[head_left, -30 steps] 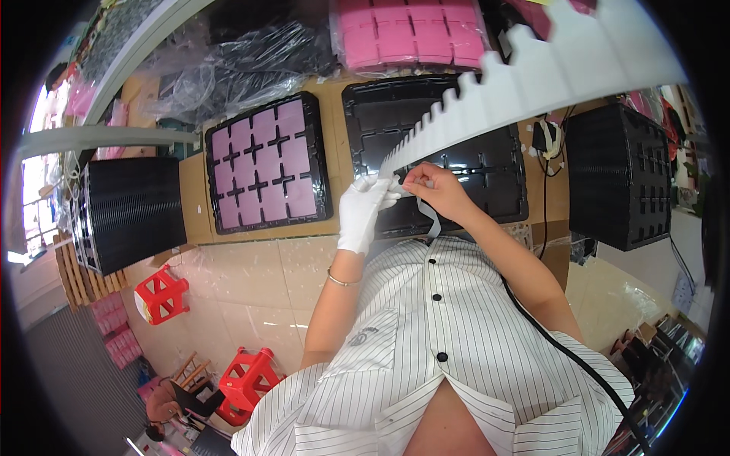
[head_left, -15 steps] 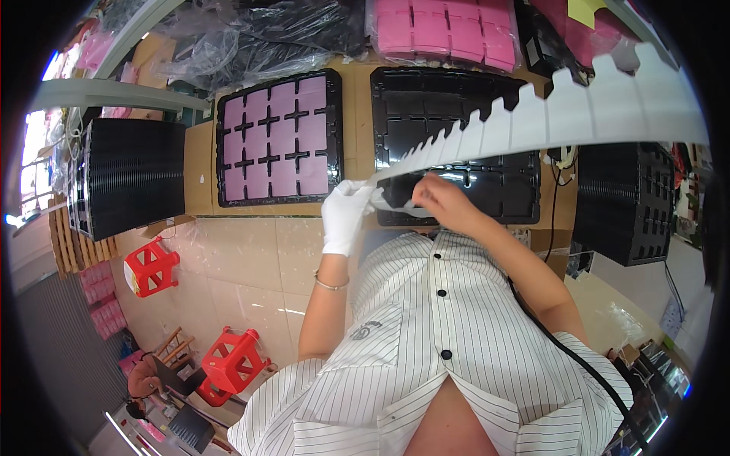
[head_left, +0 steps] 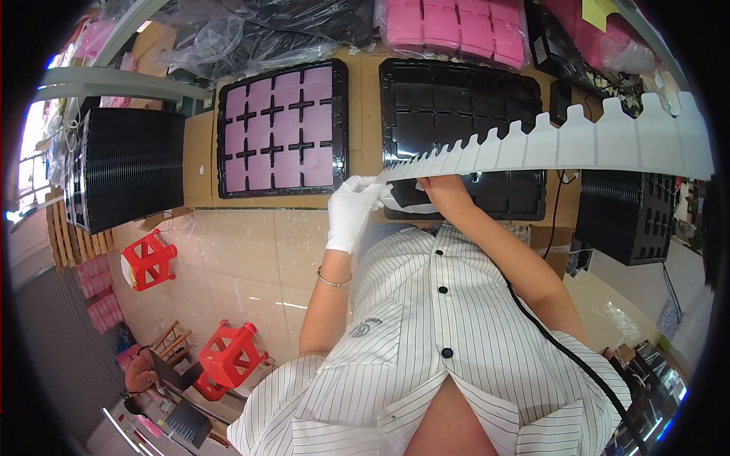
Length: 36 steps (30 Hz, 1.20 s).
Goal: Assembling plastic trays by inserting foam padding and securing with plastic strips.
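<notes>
A long white strip (head_left: 525, 156) with a row of notches along its upper edge stretches from the middle of the bench to the far right. My left hand (head_left: 351, 216), in a white glove, is closed on the strip's narrow left end. My bare right hand (head_left: 449, 196) is just below the strip, beside that end, with its fingers curled. The strip hides part of those fingers. A pale, curled piece (head_left: 397, 204) hangs between the two hands; whether it belongs to the strip cannot be made out. Under the strip lies a black compartment tray (head_left: 414, 83).
A second black tray (head_left: 342, 125) holds pink-purple sheets. Stacks of black trays (head_left: 137, 163) (head_left: 623, 216) stand at both ends. Pink pieces in clear plastic (head_left: 456, 26) lie behind. Red stools (head_left: 150, 258) (head_left: 230, 353) are on the floor at left; a person (head_left: 141, 372) sits beyond.
The strip's right part has swung lower and flatter. My right hand has moved slightly right and up, and its fingers are now partly behind the strip. My left hand keeps its hold.
</notes>
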### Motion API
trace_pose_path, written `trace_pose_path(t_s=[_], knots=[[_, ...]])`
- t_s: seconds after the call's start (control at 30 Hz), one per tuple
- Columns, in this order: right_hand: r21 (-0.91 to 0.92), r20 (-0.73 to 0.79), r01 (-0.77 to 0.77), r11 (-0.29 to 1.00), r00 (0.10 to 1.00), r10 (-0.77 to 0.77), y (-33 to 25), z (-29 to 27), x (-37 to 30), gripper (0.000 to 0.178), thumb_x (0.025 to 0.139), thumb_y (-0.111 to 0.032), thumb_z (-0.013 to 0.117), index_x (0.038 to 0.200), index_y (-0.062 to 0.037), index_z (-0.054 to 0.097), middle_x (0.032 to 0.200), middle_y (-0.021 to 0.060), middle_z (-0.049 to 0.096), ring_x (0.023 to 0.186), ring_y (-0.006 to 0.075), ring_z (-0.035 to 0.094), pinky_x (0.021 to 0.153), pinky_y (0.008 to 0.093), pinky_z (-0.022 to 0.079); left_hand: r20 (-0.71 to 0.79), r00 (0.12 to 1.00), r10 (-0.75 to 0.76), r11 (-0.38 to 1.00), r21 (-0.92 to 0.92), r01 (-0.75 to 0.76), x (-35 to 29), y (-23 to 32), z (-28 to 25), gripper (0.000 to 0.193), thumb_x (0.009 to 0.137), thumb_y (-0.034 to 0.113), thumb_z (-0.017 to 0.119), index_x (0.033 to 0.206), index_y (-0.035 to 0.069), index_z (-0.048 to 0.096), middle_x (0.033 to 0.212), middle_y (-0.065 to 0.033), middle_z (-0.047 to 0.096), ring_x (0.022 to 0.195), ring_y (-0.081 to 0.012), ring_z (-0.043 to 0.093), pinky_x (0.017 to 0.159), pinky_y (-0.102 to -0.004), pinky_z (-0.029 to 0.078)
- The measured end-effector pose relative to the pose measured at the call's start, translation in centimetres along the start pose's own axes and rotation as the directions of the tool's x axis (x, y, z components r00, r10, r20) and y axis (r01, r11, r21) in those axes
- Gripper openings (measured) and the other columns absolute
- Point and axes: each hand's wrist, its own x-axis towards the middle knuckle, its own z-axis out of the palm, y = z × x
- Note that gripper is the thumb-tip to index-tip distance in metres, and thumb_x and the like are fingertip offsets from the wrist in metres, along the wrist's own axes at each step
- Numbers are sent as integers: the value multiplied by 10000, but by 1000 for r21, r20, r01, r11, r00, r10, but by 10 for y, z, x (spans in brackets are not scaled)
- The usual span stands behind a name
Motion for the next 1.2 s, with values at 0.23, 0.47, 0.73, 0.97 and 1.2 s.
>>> trace_pose_path(t_s=[0.23,0.47,0.73,0.97,1.2], knots=[[-74,108,139,988,986,-130,5,-12,-4,99,859,-91,584,892,1,565,960,159,562,968,325,557,832,400,482,17,1000,-5,1000,-7,5,3,4,0,124,885,111,669,940,0,671,747,-3,653,581,-18,537,548,-154,421],[650,187,-91,754,981,-43,6,-39,-23,56,891,-57,592,898,-26,546,954,99,602,788,188,532,710,277,449,43,999,-11,1000,-12,12,7,1,8,134,890,132,673,925,3,663,767,-17,662,581,-40,569,548,-168,443],[928,372,-366,-67,921,119,29,-54,-26,111,901,-61,605,1002,-14,604,947,75,645,748,89,502,673,201,394,255,961,-111,977,-147,152,-2,21,58,215,915,175,654,1010,-17,639,893,-75,692,709,-105,657,638,-203,528],[766,35,-175,618,972,233,23,-61,-39,100,860,-77,671,947,-29,660,882,22,615,803,111,579,735,253,469,281,959,-23,998,-47,37,6,8,85,187,929,145,624,1027,-15,631,916,-61,680,705,-99,652,626,-199,526],[266,-313,285,921,929,-197,25,-78,-67,80,808,-71,682,882,-46,665,879,67,592,763,184,589,705,292,492,308,951,1,987,-150,48,13,10,103,141,916,79,606,1018,-14,633,871,-87,703,652,-93,636,606,-200,522]])
